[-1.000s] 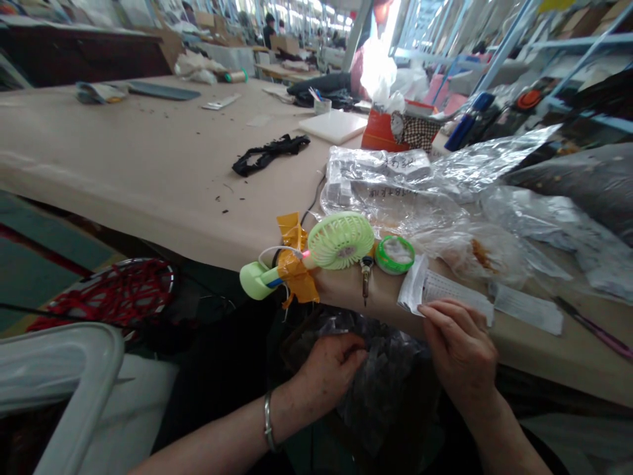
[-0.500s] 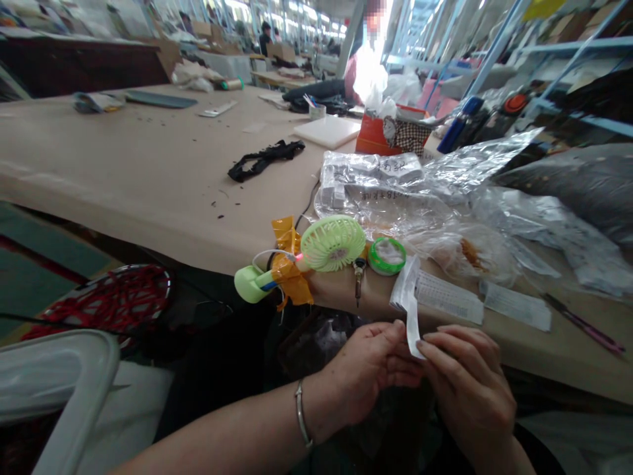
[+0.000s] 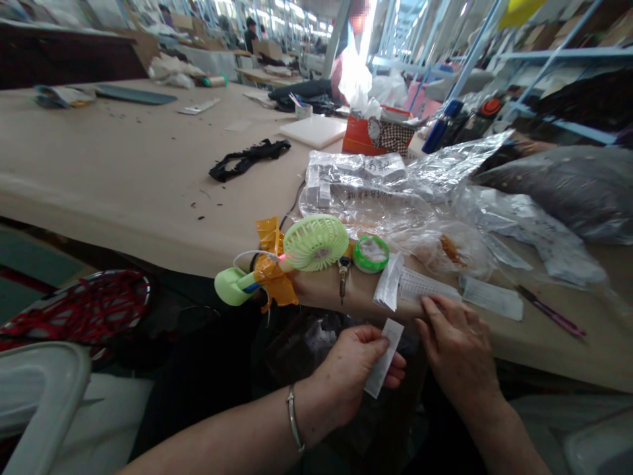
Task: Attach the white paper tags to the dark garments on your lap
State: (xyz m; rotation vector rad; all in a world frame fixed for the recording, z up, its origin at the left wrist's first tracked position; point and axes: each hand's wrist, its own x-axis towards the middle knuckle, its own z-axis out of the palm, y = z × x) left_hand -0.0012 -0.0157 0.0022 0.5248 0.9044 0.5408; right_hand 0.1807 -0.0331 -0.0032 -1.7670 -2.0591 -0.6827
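My left hand (image 3: 349, 366) is closed on a white label strip (image 3: 388, 353), pinched under the thumb and held tilted just off the table's front edge. My right hand (image 3: 457, 343) is open, its fingertips at the lower edge of a printed paper slip (image 3: 428, 285) on the table. Thumb and forefinger stand apart. Left of that slip, a stack of white label strips (image 3: 388, 284) overhangs the edge. A second printed slip (image 3: 494, 298) lies to the right, partly beyond my right hand.
A green fan (image 3: 316, 243) is taped at the table edge. Beside it are a soldering-iron-like tool (image 3: 343, 280) and a green round container (image 3: 370, 254). Clear plastic bags (image 3: 366, 191) lie behind. Purple tweezers or a similar slim tool (image 3: 551, 312) rests at right.
The label strip has come away from the stack and is now in my left hand alone. My right hand has let go of it and moved up to the printed slip.
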